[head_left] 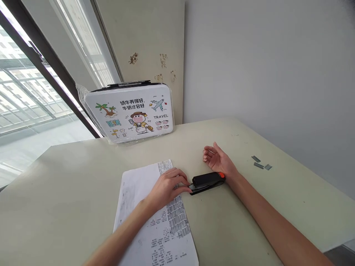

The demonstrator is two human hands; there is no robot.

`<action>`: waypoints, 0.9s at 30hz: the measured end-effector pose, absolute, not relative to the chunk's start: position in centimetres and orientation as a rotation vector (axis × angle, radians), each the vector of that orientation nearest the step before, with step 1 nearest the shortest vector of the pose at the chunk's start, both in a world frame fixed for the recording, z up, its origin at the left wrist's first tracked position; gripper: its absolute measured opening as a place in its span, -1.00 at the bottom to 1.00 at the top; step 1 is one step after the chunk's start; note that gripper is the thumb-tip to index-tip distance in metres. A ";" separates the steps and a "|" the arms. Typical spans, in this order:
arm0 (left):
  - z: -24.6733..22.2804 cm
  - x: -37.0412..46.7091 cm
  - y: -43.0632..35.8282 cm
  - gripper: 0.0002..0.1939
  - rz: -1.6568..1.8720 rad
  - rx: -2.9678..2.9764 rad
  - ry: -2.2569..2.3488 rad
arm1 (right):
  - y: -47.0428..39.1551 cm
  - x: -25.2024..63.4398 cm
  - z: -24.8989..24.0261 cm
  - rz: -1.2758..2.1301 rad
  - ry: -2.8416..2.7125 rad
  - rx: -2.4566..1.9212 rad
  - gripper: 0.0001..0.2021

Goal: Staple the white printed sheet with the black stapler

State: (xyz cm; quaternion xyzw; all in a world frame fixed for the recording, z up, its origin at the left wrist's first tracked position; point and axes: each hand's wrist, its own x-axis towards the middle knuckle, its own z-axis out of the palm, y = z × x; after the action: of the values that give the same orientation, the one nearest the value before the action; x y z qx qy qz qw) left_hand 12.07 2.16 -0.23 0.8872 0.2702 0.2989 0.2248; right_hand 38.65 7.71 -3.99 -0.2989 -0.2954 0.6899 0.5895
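Observation:
A black stapler (pixel 208 181) with an orange-red end lies on the table, its front end toward the left. My left hand (pixel 170 184) reaches over the printed paper (pixel 135 188), thumb and fingertips pinching the stapler's front end, where a metal part shows. My right hand (pixel 217 159) rests on its side just behind the stapler, palm toward the left and fingers loosely curled, with nothing in it. The right wrist lies against the stapler's orange-red end.
Several small grey staple strips (pixel 259 166) lie on the table (pixel 230 225) at the right. A white travel case (pixel 130 114) with cartoon prints stands at the back left, wrapped in clear plastic. A wall borders the table's far side; windows are at the left.

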 end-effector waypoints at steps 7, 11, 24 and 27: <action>-0.3 13.0 3.7 -0.64 0.711 2.486 0.730 | 7.8 38.5 -4.0 1.612 -0.684 -0.696 -0.62; -0.5 13.1 4.2 -0.62 0.672 2.522 0.773 | 7.8 38.5 -3.9 1.614 -0.684 -0.699 -0.60; 1.5 10.6 -0.2 -0.65 0.644 2.652 0.913 | 7.6 38.4 -3.6 1.614 -0.840 -0.755 -0.60; 2.2 7.8 -3.7 -0.70 0.546 2.632 0.985 | 7.3 38.4 -3.4 1.609 -0.936 -0.793 -0.54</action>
State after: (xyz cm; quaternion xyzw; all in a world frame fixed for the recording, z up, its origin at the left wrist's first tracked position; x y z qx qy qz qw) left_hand 7.80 -3.65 2.16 0.9104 0.3409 0.1889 0.1389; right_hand 38.42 7.35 -3.39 -0.3323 -0.3921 0.6742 0.5303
